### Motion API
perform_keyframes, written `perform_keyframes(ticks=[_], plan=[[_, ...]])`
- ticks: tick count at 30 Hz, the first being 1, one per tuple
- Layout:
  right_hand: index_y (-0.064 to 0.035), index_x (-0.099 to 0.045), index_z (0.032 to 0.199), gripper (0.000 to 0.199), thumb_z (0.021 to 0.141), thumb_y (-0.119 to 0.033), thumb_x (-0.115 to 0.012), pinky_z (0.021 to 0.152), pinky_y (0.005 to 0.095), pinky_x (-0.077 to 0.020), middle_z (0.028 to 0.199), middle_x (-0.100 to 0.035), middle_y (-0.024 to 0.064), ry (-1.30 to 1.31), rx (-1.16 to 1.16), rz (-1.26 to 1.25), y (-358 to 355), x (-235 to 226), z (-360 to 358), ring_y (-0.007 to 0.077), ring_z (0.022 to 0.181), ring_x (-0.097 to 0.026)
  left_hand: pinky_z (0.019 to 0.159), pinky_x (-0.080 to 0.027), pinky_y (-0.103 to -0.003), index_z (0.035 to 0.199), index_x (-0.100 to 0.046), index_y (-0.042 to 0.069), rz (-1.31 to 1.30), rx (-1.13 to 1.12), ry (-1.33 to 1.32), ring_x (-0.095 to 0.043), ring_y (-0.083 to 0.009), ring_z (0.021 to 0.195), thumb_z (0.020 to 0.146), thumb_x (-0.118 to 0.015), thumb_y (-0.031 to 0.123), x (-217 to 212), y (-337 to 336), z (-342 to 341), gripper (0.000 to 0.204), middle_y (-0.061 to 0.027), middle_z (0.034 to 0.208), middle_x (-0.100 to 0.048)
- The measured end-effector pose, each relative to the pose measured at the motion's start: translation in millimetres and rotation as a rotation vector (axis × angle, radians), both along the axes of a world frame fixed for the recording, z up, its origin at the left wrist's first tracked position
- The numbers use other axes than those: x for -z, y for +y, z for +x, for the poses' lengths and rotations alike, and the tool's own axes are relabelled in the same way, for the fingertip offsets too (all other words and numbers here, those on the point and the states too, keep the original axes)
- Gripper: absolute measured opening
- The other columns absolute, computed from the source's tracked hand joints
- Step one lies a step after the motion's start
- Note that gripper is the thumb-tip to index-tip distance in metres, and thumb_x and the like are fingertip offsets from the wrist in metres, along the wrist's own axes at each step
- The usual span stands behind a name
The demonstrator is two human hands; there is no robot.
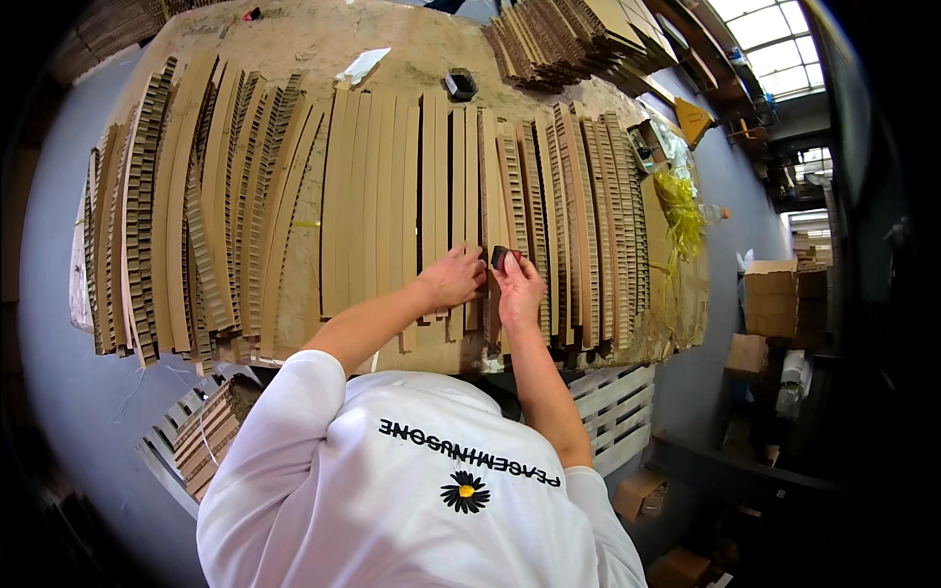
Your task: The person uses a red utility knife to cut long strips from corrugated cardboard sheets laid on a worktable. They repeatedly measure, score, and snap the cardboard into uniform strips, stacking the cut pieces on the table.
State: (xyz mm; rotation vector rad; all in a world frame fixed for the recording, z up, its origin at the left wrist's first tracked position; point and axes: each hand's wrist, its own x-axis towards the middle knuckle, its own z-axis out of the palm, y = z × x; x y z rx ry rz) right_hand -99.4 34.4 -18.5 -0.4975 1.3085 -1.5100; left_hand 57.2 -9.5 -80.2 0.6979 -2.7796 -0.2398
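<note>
Long honeycomb cardboard strips lie side by side across the work table, pointing away from me. Over the middle row of flat-lying strips point(368, 196), my left hand point(454, 278) is closed, with its fingertips curled down against a strip's edge. Anything pinched there is hidden by the fingers. Just to its right, my right hand point(520, 294) grips a small black and red block point(502, 258) between thumb and fingers, above a brown strip point(489, 186). The two hands are close together but apart.
More strips point(230, 196) lie at the left, some with ribbed edges up; others point(588, 225) are at the right. Farther back are a black container point(460, 84), white scrap point(363, 65) and stacked cardboard point(559, 44). Yellow strapping point(683, 211) hangs at the table's right edge.
</note>
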Motion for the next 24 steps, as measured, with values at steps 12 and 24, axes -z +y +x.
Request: perform_keyframes(ticks=[12, 24], plan=[[-0.0004, -0.063, 0.111, 0.016, 0.103, -0.013, -0.065, 0.091, 0.0409, -0.0593, 0.103, -0.07, 0.0096, -0.02, -0.085, 0.003, -12.7, -0.6, -12.0, 0.0206, 0.088, -0.069, 0.118, -0.031, -0.05, 0.09, -0.075, 0.013, 0.002, 0.001, -0.08, -0.054, -0.0225, 0.116, 0.09, -0.064, 0.037, -1.1, -25.2, 7.6, 0.027, -0.0045, 0.104, -0.062], [-0.0001, -0.072, 0.108, 0.016, 0.096, -0.01, -0.074, 0.083, 0.0263, -0.0541, 0.101, -0.073, 0.0037, -0.037, -0.38, -0.025, -91.6, 5.0, 23.5, 0.0125, 0.089, -0.068, 0.106, -0.042, -0.053, 0.116, -0.061, 0.003, 0.03, -1.06, 0.12, -0.056, -0.0356, 0.114, 0.093, -0.064, 0.027, -46.3, -42.1, 85.3, 0.033, -0.0159, 0.115, -0.062]])
